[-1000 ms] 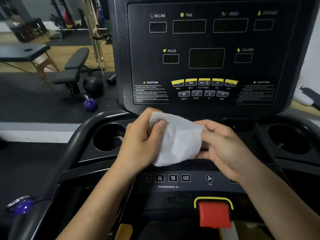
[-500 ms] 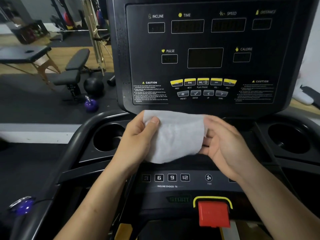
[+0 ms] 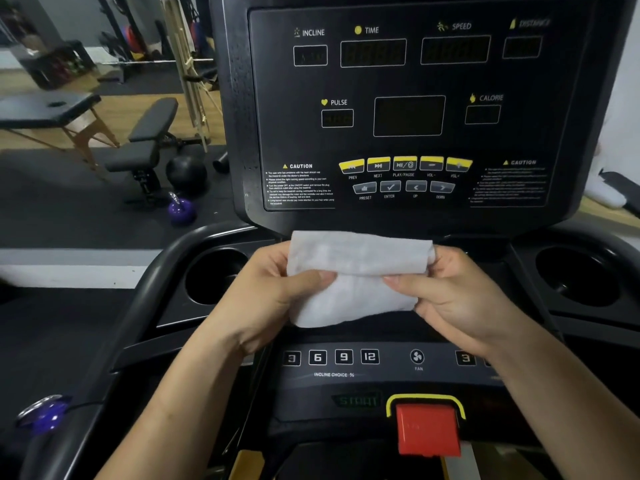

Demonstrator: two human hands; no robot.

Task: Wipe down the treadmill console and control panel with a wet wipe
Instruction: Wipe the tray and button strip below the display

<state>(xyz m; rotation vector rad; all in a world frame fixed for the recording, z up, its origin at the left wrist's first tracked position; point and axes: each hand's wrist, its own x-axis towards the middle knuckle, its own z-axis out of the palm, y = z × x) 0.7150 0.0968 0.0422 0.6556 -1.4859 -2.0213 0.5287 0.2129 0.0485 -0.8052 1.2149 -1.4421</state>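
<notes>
Hands, two and bare, are holding one wet wipe between them, below the bottom edge of the treadmill console; whether the sheet is touching it cannot be told. The left hand is pinching the wipe's left edge, with its thumb lying across the front and its curled fingers hiding behind the sheet. The right hand is pinching the right edge the same way, the two thumb tips pointing at each other, near but apart. The wipe is thin, white and fibrous, softly creased, its top folding over into a flat band above the thumbs and its lower part sagging in a rounded flap beneath them. Beyond the fingertips the console is rising as a smooth black slab carrying seven dark rectangular display windows, five curved yellow buttons in one row and four grey buttons beneath. Below the wrists the control panel is showing four square number keys marked 3, 6, 9 and 12, one round fan key and one blocky red safety key under a yellow arch. One round, deep cup holder is sitting outside the left knuckles and a second outside the right. Far past the left hand, one padded black bench, one black ball and one glossy purple kettlebell are resting on the dark floor.
</notes>
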